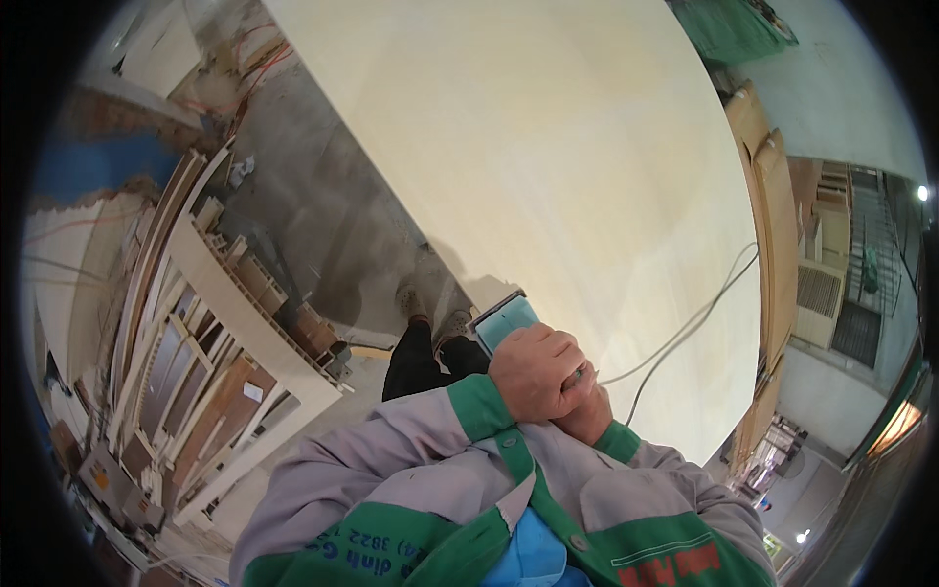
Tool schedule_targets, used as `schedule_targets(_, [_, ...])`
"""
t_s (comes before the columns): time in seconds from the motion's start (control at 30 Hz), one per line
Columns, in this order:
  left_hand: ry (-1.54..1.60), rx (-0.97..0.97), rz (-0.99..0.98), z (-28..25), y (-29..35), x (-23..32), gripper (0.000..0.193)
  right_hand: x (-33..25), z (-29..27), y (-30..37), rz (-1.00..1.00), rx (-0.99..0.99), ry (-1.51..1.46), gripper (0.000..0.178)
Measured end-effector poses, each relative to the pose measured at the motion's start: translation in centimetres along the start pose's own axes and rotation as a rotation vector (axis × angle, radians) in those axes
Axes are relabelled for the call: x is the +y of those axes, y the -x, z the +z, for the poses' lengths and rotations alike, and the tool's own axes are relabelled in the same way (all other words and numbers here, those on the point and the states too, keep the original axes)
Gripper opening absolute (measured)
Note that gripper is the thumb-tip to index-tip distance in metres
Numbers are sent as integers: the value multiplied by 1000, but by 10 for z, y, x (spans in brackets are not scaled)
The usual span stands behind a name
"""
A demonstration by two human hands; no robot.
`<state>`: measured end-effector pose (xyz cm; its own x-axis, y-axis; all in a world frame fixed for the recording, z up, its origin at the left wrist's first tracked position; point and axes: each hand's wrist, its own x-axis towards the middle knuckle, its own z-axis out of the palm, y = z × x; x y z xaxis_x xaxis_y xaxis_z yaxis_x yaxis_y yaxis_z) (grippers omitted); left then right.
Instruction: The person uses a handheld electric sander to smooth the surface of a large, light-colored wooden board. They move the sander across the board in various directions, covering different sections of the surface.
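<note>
My two hands are together in front of my chest, over the near edge of a large pale board (pixel 548 147). My left hand (pixel 536 364) is closed around a boxy teal tool (pixel 507 321) with a dark rim, which sticks out past it toward the upper left. Tucked under and behind it, my right hand (pixel 587 413) is closed too, its fingers mostly hidden. A small dark part shows between the hands. A thin grey cable (pixel 675 342) runs from beside my right hand across the board to its right edge. The tool's exact kind is hard to make out.
Left of the board is grey floor (pixel 313 166), where my feet (pixel 452 328) stand. A pale wooden frame (pixel 249 318) leans at the left among strips and offcuts. Brown sheets (pixel 776 245) line the board's right side. Green cloth (pixel 734 34) lies at the far right.
</note>
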<state>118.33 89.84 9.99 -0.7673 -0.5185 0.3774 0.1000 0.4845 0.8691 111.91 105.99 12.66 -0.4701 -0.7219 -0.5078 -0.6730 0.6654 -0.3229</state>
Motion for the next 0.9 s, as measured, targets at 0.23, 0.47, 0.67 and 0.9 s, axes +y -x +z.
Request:
schedule_targets(0.23, [-54, -39, 54, -53, -94, -81, 15, -60, -45, -116, -150, 181, -128, 69])
schedule_targets(0.47, [-548, 150, -254, -57, -217, -136, 58, -39, -152, -265, -36, 406, -48, 89])
schedule_targets(0.67, [-513, 545, -499, -90, -94, -176, 82, 95, -228, -321, 202, 480, -84, 107])
schedule_targets(0.9, [-40, 627, -869, -124, 15, -203, 82, 195, -232, -262, 349, 596, -200, 108])
